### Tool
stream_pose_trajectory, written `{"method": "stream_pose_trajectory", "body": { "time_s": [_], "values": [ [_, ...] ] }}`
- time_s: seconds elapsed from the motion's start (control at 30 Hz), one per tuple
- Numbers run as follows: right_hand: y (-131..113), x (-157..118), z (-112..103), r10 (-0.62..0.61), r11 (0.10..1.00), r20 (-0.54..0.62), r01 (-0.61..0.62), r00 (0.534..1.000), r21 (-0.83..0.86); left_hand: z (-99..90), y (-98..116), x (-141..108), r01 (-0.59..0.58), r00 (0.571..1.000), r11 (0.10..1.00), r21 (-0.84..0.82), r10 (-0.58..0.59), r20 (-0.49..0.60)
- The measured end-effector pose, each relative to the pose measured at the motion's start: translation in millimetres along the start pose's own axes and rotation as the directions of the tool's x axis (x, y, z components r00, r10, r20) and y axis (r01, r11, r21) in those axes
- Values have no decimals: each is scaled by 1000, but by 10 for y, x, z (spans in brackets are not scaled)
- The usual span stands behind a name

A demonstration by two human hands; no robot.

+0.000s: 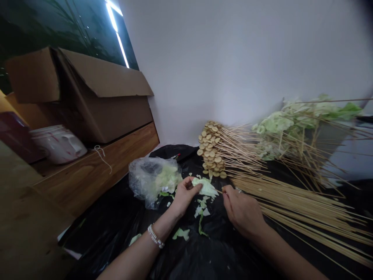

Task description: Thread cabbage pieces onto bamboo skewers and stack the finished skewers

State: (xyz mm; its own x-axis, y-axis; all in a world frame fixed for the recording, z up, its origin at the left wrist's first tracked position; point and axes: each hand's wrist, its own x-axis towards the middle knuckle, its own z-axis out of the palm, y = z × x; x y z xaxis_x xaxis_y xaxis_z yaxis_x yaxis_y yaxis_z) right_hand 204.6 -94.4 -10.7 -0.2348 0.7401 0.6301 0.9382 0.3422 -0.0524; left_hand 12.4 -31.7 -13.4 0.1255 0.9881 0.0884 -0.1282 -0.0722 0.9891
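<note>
Near the center of the frame, just below the middle, a pale green leaf is lying between the two hands, its left edge sitting under the left thumb. Left hand is closing thumb and fingers narrowly on that edge. Right hand, to the right of the leaf, is holding a thin skewer in a narrow pinch; the skewer is running leftward to the leaf, how far in being hard to tell. Reddish marks are showing on the white mug at the left, too blurred for reading.

Left forearm is rising from the bottom edge, slanting up and right, a beaded bracelet circling the wrist. Right forearm is slanting up and left from the lower right, fingers curling, back of the hand facing up.

Leaf scraps are lying on black plastic below the hands. Clear bag, left of center, is holding more greens. Skewered pale slices are stacking above the hands; bare sticks are spreading across the lower right, leafy skewers piling above them.
</note>
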Motion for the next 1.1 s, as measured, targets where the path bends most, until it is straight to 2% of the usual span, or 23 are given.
{"method": "stream_pose_trajectory", "body": {
  "time_s": [0.3, 0.57, 0.87, 1.0, 1.1],
  "values": [
    [20, -38, 108, -65, 996, -24, 67, 998, 53, 0, -46, 6, -37, 998, 999, 35, 38, -50],
    [19, -51, 151, -84, 994, -19, 86, 996, 69, 33, -5, -33, -53, 998, 994, 91, 56, -30],
    [5, -63, 160, -80, 994, 14, 78, 997, 78, 72, 17, -57, -151, 987, 980, 128, 143, 69],
    [-5, -74, 185, -86, 992, 52, 81, 995, 93, 104, 19, -75, -119, 987, 987, 112, 105, 126],
    [-7, -69, 181, -82, 992, 60, 75, 995, 104, 112, 12, -74, -76, 989, 996, 55, 68, 129]
  ]
}}
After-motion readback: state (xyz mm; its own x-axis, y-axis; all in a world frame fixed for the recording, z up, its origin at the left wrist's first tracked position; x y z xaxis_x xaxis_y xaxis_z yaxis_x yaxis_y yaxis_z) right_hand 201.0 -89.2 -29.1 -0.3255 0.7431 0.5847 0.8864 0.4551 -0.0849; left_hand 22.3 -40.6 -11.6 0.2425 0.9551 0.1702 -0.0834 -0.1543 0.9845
